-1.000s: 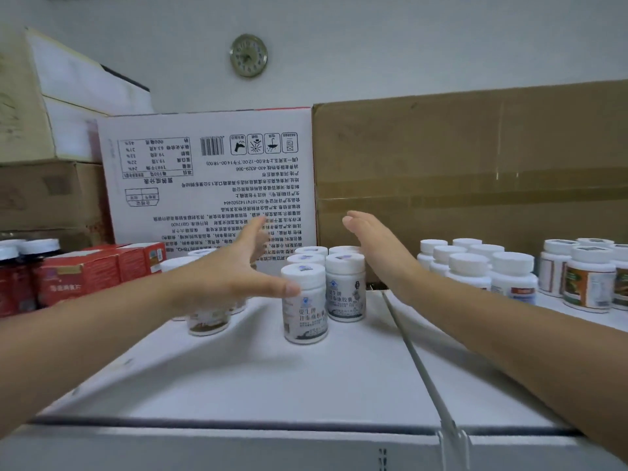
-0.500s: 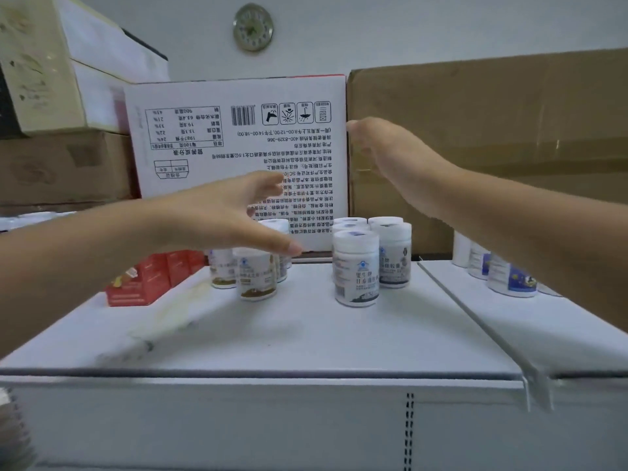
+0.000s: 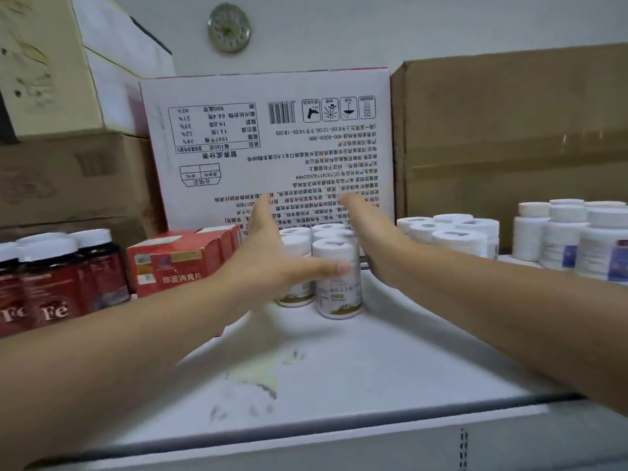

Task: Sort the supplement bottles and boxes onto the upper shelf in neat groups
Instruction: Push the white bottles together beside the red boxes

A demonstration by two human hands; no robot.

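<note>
The left hand (image 3: 272, 263) is spread open with flat fingers, its thumb laid across the front of the nearest white-capped bottle (image 3: 337, 278) just under the cap; it presses against the left flank of a small cluster of white supplement bottles (image 3: 319, 239) without closing round any one of them. The right hand (image 3: 373, 232) is likewise open and flat, palm turned inward, set against the cluster's right flank, so the bottles stand between the two palms. Whether the right palm truly touches the bottles cannot be told.

The cluster stands upright on the white upper shelf (image 3: 356, 368), toward its back. Behind the cluster leans a large white printed carton (image 3: 272, 147) with its text upside down, and right of that carton stands a plain brown cardboard box (image 3: 509, 137). Just left of the cluster, beyond the left hand, sit red supplement boxes (image 3: 180, 260), and farther left are dark red bottles marked "Fe" (image 3: 61, 280) with white caps. Right of the cluster, past the right hand, is another group of white-capped bottles (image 3: 452, 236), and beyond it, at the far right, white bottles with blue labels (image 3: 577, 239). Above the printed carton a round wall clock (image 3: 229, 27) hangs on the pale wall. Stacked cardboard cartons (image 3: 68, 96) rise behind the red bottles.
</note>
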